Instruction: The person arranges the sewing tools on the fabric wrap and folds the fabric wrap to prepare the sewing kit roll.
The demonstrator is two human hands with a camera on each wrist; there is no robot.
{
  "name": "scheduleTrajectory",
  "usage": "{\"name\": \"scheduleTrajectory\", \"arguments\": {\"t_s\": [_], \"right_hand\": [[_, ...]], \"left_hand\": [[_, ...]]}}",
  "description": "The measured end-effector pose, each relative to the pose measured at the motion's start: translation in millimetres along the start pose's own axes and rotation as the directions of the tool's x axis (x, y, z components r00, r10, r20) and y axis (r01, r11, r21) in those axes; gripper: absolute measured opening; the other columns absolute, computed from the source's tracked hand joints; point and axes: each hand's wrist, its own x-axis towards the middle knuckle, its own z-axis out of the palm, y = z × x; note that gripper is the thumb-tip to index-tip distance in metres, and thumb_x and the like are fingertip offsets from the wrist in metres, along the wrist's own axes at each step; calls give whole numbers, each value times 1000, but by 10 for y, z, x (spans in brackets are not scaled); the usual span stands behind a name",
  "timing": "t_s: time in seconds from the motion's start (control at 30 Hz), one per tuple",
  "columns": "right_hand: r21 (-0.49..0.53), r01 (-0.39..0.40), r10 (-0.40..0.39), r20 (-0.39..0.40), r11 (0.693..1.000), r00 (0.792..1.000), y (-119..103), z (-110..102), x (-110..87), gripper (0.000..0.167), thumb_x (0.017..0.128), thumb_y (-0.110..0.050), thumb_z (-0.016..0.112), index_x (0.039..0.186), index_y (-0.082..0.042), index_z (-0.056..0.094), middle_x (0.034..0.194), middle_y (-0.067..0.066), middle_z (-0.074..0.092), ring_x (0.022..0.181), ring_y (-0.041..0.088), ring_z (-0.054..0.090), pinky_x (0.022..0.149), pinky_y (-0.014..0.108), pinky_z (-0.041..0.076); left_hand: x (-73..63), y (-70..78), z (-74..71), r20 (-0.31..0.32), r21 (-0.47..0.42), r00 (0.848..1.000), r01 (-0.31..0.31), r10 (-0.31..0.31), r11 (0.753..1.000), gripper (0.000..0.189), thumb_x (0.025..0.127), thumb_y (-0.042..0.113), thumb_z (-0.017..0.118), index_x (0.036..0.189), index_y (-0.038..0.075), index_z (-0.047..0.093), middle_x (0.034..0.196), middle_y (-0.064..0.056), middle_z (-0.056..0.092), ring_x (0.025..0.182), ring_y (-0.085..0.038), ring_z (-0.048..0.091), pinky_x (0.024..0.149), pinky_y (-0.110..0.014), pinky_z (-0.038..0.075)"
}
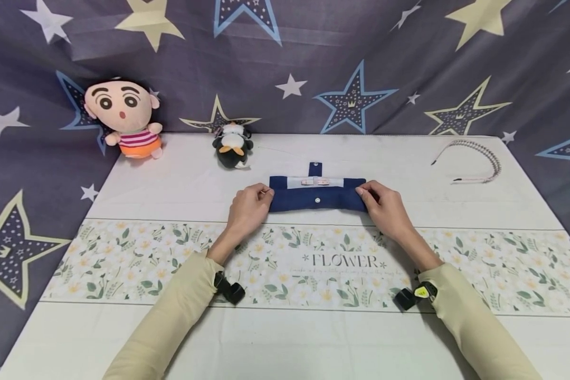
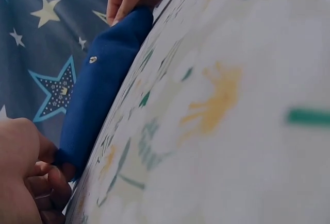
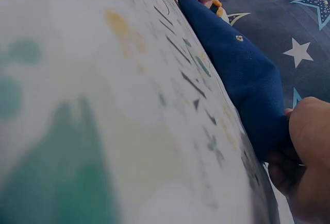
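A navy blue folded fabric piece, pouch-like, lies lengthwise across the white part of the table. It has a metal snap on its front, seen also on the blue cloth in the left wrist view. Behind its upper edge a short tab with a second snap sticks up, and a pale strip with pinkish markings shows inside. My left hand pinches the left end between thumb and fingers. At the opposite end, my right hand pinches the right corner.
A penguin plush sits behind the cloth to the left, with a larger doll in a striped shirt farther left. A braided headband lies at the back right. A floral runner crosses the table, and a star-patterned curtain hangs behind.
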Motion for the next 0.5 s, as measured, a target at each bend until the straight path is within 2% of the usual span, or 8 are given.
{"name": "scheduleTrajectory", "arguments": {"t_s": [0.13, 0.3, 0.4, 0.5], "right_hand": [[-35, -2, 2, 10, 999, 1000, 13, 16, 42, 25, 109, -18, 56, 111, 2, 71, 78, 9, 62, 62, 20, 47, 61, 35, 37], [-79, 36, -33, 41, 996, 999, 54, 22, 53, 24, 109, -17, 57, 110, 3, 70, 74, 6, 60, 59, 18, 46, 59, 36, 37], [-53, 51, -49, 39, 997, 998, 100, 32, 36, 23, 109, -15, 57, 112, 3, 70, 81, 10, 64, 64, 20, 52, 62, 38, 41], [-14, 58, -58, 31, 998, 998, 141, 33, 10, 23, 109, -13, 56, 114, 4, 70, 95, 17, 69, 79, 29, 61, 72, 45, 47]], "left_hand": [[48, 0, 8, -29, 44, 1000, 7, -6, 999, 26, 106, 23, 57, 111, 8, 77, 83, -3, 70, 68, -21, 63, 63, -39, 48], [79, -1, 18, -28, 43, 1000, 11, -10, 999, 26, 106, 24, 57, 112, 9, 77, 87, -2, 72, 73, -21, 66, 69, -42, 51], [68, -16, 9, -18, 12, 1000, 10, -10, 1000, 26, 106, 25, 57, 112, 9, 76, 87, -2, 73, 73, -21, 65, 69, -41, 50], [41, -39, -9, 12, -60, 1000, 7, -6, 998, 26, 106, 24, 57, 113, 6, 75, 85, -3, 70, 71, -20, 61, 70, -37, 48]]}}
